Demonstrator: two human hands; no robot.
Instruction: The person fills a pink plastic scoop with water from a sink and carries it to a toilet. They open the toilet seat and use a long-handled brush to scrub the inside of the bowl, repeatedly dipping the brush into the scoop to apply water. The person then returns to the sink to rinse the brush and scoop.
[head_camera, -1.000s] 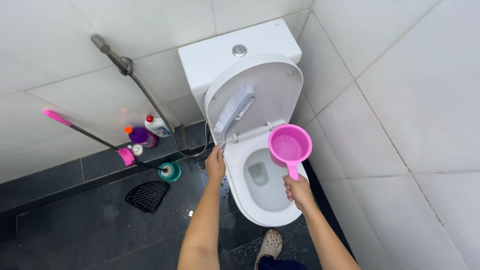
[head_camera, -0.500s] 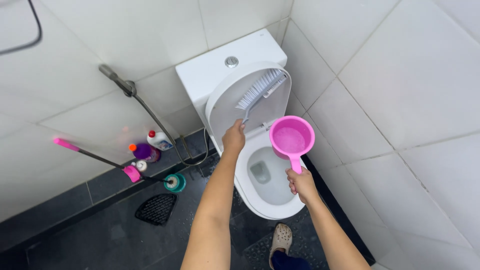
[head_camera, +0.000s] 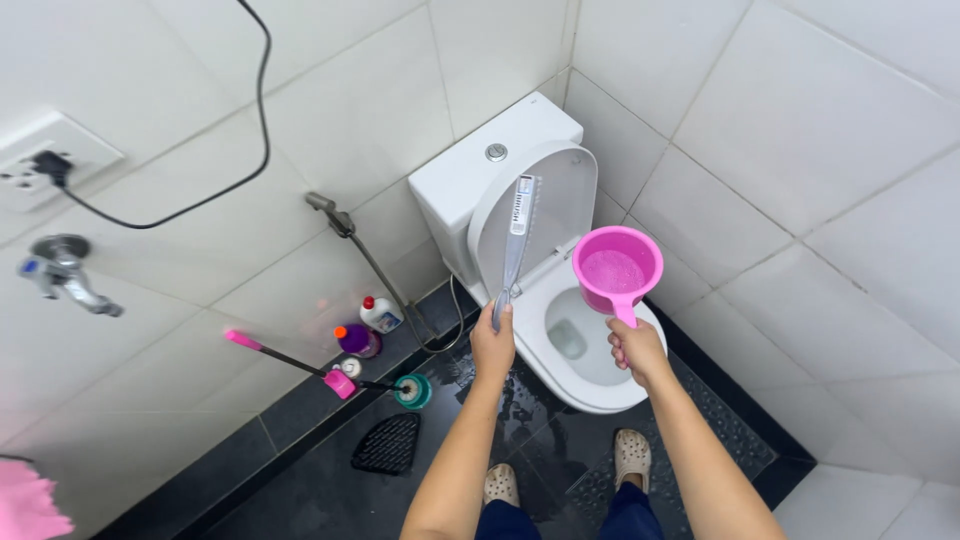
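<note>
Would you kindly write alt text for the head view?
Seen from above, a left hand holds a long-handled brush upright and a right hand holds a pink water scoop over an open white toilet in a tiled bathroom corner.

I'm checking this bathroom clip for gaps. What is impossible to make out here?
All in the head view:
- Brush: seen edge-on, bristles unclear.
- Left hand and right hand: palm sides hidden.
- Pink dipper: inside looks pale, contents uncertain.
- Pink cloth: cut off by the frame corner.
- Bottles: labels too small.
</note>
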